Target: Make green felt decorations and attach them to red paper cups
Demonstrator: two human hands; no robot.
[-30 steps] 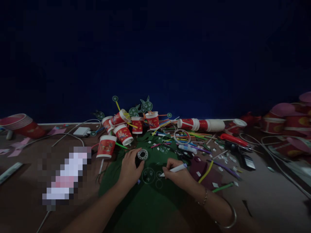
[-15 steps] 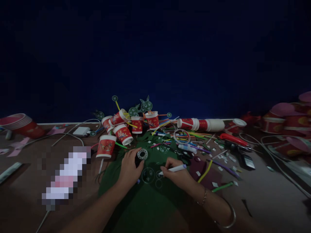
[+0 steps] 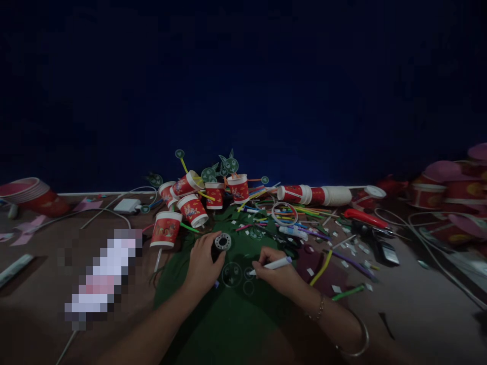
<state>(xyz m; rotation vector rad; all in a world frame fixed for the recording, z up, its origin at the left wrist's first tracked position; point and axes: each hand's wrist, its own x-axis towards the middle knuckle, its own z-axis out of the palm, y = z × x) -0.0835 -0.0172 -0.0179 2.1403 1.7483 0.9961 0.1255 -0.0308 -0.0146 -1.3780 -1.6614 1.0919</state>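
My left hand (image 3: 203, 263) is closed around a dark cylinder with a pale, hole-patterned ring on top (image 3: 222, 242), held over green paper (image 3: 213, 324). White outlines mark the paper: a larger circle with a face (image 3: 232, 274) and smaller circles (image 3: 248, 288) to its right. In my right hand (image 3: 276, 271) is a white marker (image 3: 277, 263) with a lavender end. Its tip rests at or close to the upper small circle; contact cannot be made out.
Red paper cups (image 3: 166, 229) with green paper cut-outs (image 3: 230, 165) stand and lie behind the paper. Colourful pipe cleaners (image 3: 323, 263), white scraps and a hair-clipper-like black tool (image 3: 387, 252) lie to the right. A blurred-out object (image 3: 104, 279) and a white adapter (image 3: 128, 206) are at left.
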